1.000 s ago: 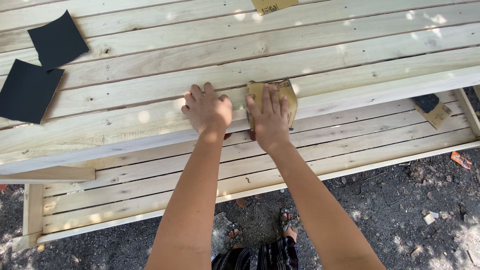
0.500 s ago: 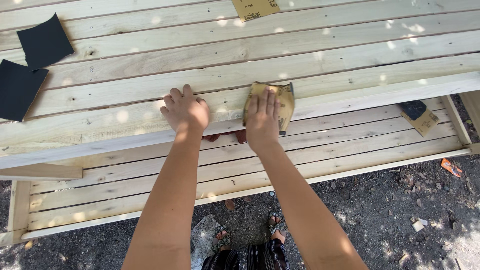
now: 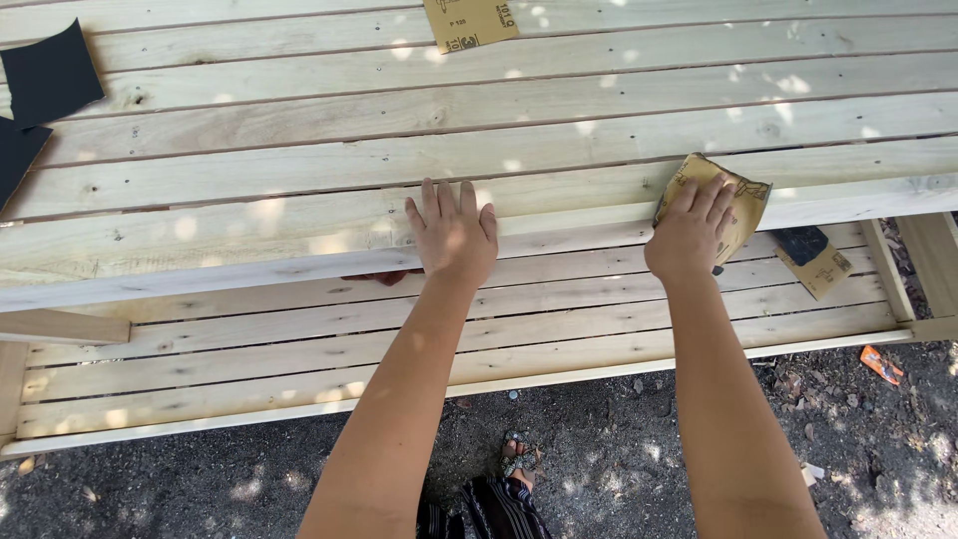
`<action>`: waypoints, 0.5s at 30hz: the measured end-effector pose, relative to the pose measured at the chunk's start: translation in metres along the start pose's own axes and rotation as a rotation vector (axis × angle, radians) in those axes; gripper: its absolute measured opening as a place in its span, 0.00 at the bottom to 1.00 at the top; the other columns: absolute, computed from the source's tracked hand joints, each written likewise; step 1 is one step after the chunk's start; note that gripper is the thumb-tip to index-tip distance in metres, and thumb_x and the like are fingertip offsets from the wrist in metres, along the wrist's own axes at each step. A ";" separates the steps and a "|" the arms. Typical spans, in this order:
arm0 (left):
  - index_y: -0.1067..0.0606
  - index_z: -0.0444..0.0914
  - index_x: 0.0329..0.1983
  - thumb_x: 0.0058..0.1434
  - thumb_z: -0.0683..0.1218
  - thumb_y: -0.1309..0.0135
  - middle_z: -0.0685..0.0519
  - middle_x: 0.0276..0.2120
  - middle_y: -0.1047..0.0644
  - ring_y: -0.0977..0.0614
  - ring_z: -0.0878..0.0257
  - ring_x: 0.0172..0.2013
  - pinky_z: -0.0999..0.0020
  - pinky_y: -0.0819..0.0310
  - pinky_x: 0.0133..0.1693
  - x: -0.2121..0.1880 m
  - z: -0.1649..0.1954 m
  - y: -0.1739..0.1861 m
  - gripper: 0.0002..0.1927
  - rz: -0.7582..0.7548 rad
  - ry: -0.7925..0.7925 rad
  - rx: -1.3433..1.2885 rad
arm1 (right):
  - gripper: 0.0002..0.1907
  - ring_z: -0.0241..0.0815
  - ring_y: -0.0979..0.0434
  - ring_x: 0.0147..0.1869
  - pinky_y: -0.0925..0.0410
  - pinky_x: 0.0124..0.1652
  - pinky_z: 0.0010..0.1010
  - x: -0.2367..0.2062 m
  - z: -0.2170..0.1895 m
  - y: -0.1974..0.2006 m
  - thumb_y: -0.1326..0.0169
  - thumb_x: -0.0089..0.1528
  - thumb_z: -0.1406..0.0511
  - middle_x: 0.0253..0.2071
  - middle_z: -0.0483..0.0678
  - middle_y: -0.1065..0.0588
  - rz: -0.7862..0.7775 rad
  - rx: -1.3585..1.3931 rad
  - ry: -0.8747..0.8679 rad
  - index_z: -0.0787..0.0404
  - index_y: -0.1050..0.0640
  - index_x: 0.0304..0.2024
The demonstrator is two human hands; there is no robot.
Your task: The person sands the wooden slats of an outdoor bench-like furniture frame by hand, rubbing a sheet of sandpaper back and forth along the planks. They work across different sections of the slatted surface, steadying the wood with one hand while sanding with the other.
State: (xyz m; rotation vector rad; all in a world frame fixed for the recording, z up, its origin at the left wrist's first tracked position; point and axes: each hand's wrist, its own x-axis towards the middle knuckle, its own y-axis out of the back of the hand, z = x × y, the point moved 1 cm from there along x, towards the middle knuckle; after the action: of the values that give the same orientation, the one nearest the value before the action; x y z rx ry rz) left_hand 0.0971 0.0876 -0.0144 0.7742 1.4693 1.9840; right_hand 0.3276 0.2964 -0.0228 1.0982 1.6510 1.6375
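While the left hand (image 3: 451, 235) is lying flat and spread on the front plank of the slatted wooden tabletop (image 3: 299, 150), fingers pointing to 12 o'clock and thumb tucked under the edge, it is gripping nothing; it looks to be bracing the body and steadying the board.

Right hand (image 3: 691, 232) is pressing down on a folded tan sandpaper sheet (image 3: 743, 205), fingers extended over it, palm pinning it against the front edge of the same plank. Not a closed grip: the sheet is being held by pressure, likely so the grit stays in contact with the corner of the wood. Sheet is sitting at about 3 o'clock from the left hand, wrapping slightly over the edge.

Spares are lying within reach: another tan sandpaper piece (image 3: 471, 22) at 12 o'clock on the far planks, two dark sheets (image 3: 48, 75) at 10 o'clock, and a small folded piece (image 3: 813, 260) on the lower slatted shelf (image 3: 249, 349), just past the right hand at 4 o'clock.

Sandalled foot (image 3: 514, 464) is showing on the gravel ground (image 3: 878, 439) at 6 o'clock.
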 end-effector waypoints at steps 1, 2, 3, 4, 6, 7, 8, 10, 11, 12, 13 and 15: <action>0.37 0.41 0.71 0.71 0.59 0.66 0.41 0.69 0.37 0.47 0.46 0.73 0.39 0.59 0.69 -0.002 0.014 0.000 0.30 0.012 -0.025 -0.014 | 0.44 0.73 0.70 0.81 0.67 0.73 0.58 -0.005 -0.022 -0.004 0.48 0.58 0.70 0.77 0.75 0.62 -0.001 0.030 -0.018 0.75 0.49 0.74; 0.38 0.42 0.71 0.71 0.60 0.66 0.42 0.70 0.39 0.48 0.46 0.73 0.39 0.61 0.69 -0.001 0.027 0.000 0.30 -0.027 -0.042 -0.035 | 0.42 0.73 0.69 0.81 0.67 0.73 0.58 -0.013 -0.050 -0.009 0.49 0.58 0.71 0.77 0.75 0.60 -0.066 -0.003 0.043 0.69 0.46 0.74; 0.38 0.43 0.72 0.70 0.60 0.66 0.43 0.71 0.40 0.49 0.46 0.73 0.40 0.62 0.70 -0.002 0.037 0.000 0.31 -0.068 -0.058 -0.057 | 0.39 0.72 0.66 0.81 0.66 0.74 0.59 -0.027 -0.080 -0.014 0.50 0.60 0.70 0.77 0.74 0.57 -0.040 0.018 0.175 0.65 0.43 0.74; 0.39 0.43 0.72 0.69 0.61 0.66 0.45 0.72 0.41 0.50 0.47 0.74 0.40 0.63 0.70 -0.004 0.046 -0.001 0.32 -0.112 -0.073 -0.083 | 0.38 0.68 0.62 0.82 0.65 0.73 0.58 -0.039 -0.109 -0.019 0.51 0.59 0.70 0.77 0.69 0.54 -0.082 0.015 0.254 0.60 0.42 0.74; 0.39 0.45 0.73 0.70 0.59 0.67 0.47 0.73 0.42 0.51 0.47 0.74 0.40 0.63 0.70 -0.006 0.049 0.001 0.30 -0.078 -0.081 -0.084 | 0.35 0.64 0.61 0.81 0.66 0.71 0.62 -0.049 -0.130 -0.016 0.52 0.63 0.67 0.77 0.62 0.53 -0.062 0.136 0.312 0.52 0.42 0.73; 0.40 0.46 0.73 0.70 0.58 0.68 0.48 0.74 0.42 0.51 0.47 0.75 0.40 0.63 0.70 -0.005 0.047 0.003 0.30 -0.058 -0.086 -0.075 | 0.37 0.63 0.62 0.81 0.66 0.71 0.61 -0.048 -0.129 -0.012 0.52 0.62 0.68 0.77 0.60 0.53 -0.085 0.098 0.334 0.50 0.42 0.74; 0.41 0.46 0.74 0.71 0.58 0.68 0.48 0.74 0.43 0.52 0.46 0.75 0.40 0.63 0.70 -0.007 0.042 0.004 0.30 -0.059 -0.062 -0.058 | 0.39 0.61 0.62 0.81 0.66 0.71 0.60 -0.045 -0.118 -0.006 0.52 0.61 0.69 0.78 0.58 0.53 -0.115 0.061 0.356 0.49 0.43 0.75; 0.43 0.47 0.76 0.72 0.59 0.69 0.49 0.75 0.44 0.53 0.46 0.75 0.41 0.64 0.70 -0.006 0.034 0.006 0.30 -0.055 -0.025 -0.037 | 0.41 0.59 0.62 0.82 0.67 0.71 0.60 -0.024 -0.078 0.009 0.52 0.59 0.70 0.79 0.56 0.54 -0.128 0.016 0.325 0.51 0.44 0.75; 0.44 0.48 0.76 0.71 0.59 0.70 0.49 0.75 0.45 0.53 0.46 0.75 0.41 0.65 0.70 -0.004 0.032 0.006 0.31 -0.078 0.006 -0.030 | 0.41 0.59 0.62 0.82 0.67 0.72 0.60 -0.013 -0.054 0.016 0.51 0.59 0.70 0.79 0.56 0.54 -0.113 0.011 0.275 0.54 0.44 0.75; 0.45 0.48 0.76 0.71 0.59 0.70 0.49 0.75 0.46 0.54 0.46 0.75 0.42 0.66 0.70 -0.004 0.031 0.007 0.31 -0.103 0.044 -0.021 | 0.41 0.59 0.63 0.83 0.67 0.73 0.59 0.001 -0.033 0.020 0.51 0.59 0.71 0.79 0.56 0.54 -0.160 -0.023 0.215 0.56 0.45 0.75; 0.46 0.49 0.76 0.70 0.59 0.70 0.50 0.74 0.47 0.55 0.46 0.75 0.43 0.66 0.70 -0.003 0.032 0.008 0.32 -0.129 0.089 -0.008 | 0.41 0.59 0.63 0.83 0.66 0.73 0.58 0.006 -0.015 0.021 0.51 0.58 0.72 0.79 0.57 0.54 -0.210 -0.053 0.162 0.57 0.45 0.75; 0.47 0.49 0.77 0.70 0.59 0.71 0.50 0.75 0.47 0.56 0.46 0.75 0.42 0.67 0.71 0.001 0.036 0.011 0.32 -0.155 0.147 0.014 | 0.37 0.62 0.61 0.84 0.63 0.75 0.54 0.007 -0.002 0.015 0.52 0.61 0.73 0.79 0.61 0.52 -0.150 -0.067 0.192 0.64 0.44 0.74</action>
State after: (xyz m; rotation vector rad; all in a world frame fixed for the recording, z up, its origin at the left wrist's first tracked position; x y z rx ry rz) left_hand 0.1212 0.1088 0.0050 0.5129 1.5781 1.9490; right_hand 0.3248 0.3005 -0.0070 0.7847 1.7394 1.7295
